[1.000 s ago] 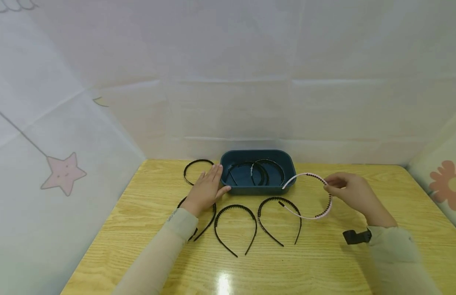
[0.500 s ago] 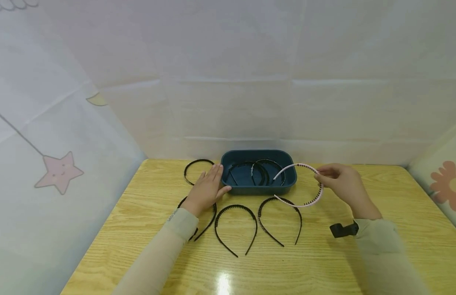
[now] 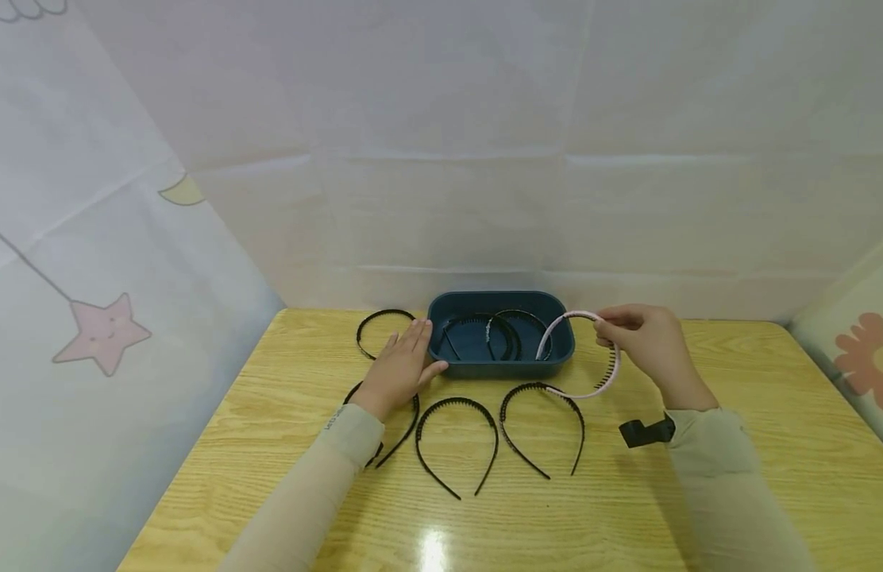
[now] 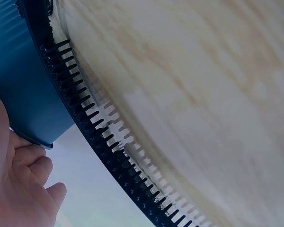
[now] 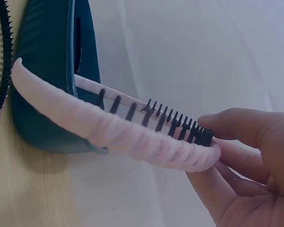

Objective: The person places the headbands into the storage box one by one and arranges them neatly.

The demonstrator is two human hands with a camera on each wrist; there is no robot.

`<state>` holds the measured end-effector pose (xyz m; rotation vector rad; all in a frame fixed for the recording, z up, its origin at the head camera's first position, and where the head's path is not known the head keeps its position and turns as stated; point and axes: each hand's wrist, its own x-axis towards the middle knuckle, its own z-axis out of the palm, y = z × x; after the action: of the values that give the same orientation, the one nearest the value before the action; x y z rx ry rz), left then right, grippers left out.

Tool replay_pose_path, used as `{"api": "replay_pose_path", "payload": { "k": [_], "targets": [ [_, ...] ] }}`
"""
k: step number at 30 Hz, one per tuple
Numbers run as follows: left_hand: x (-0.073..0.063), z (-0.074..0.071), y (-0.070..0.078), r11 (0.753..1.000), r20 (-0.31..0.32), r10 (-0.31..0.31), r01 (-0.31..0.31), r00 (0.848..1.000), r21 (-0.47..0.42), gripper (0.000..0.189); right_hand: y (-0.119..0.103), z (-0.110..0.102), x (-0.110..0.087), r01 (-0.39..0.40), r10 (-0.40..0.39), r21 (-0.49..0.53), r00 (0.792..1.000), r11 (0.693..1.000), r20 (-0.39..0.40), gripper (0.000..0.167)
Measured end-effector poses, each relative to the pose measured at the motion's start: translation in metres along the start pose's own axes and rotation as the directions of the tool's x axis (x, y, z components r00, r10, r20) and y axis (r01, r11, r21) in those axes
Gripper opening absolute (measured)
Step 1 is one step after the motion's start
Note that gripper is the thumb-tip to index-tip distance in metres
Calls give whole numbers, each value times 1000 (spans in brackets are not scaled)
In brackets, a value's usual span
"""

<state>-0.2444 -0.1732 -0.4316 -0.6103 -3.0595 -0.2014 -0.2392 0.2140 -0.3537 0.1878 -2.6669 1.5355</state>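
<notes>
My right hand [image 3: 652, 342] pinches a pink headband [image 3: 586, 314] with black comb teeth, at the right of a dark blue box [image 3: 499, 370]. In the right wrist view, one arm of the pink headband [image 5: 132, 137] reaches over the box's rim; the other stays outside, along the wall. With fingers straight, my left hand [image 3: 397, 369] rests against the box's left end, its thumb at the front corner. Some black headbands [image 3: 513, 343] lie inside the box, overlapping. The left wrist view shows a black toothed headband [image 4: 99, 137] close by the box.
In front of the box, a black headband [image 3: 457, 400] lies on the wooden table [image 3: 556, 532], with another headband [image 3: 579, 413] to its right. A third headband [image 3: 416, 413] is partly under my left wrist. Behind it sits one more headband [image 3: 384, 312]. A pale printed cloth [image 3: 441, 199] backs the table.
My right hand has moved left with the pink headband, bringing one of its ends over and into the box. My left hand and the black headbands have stayed put.
</notes>
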Motion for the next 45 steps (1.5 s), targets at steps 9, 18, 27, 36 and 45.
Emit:
{"api": "replay_pose_path", "payload": {
  "k": [9, 18, 27, 36, 45],
  "targets": [
    [0, -1, 2, 1000, -1, 9, -9, 1000, 4, 82, -15, -3, -6, 45, -44, 6, 996, 999, -82, 37],
    [2, 3, 1, 1000, 1, 3, -3, 1000, 5, 83, -26, -3, -5, 40, -24, 129, 992, 991, -126, 39],
    [1, 4, -2, 1000, 4, -3, 3, 1000, 3, 83, -33, 7, 9, 78, -11, 343, 981, 936, -192, 38],
    [0, 3, -2, 1000, 0, -3, 3, 1000, -4, 84, -29, 36, 28, 87, 15, 464, 977, 881, -212, 34],
    [0, 2, -1, 1000, 6, -3, 3, 1000, -6, 83, -15, 76, 48, 41, 56, 488, 982, 872, -183, 30]
  ]
}}
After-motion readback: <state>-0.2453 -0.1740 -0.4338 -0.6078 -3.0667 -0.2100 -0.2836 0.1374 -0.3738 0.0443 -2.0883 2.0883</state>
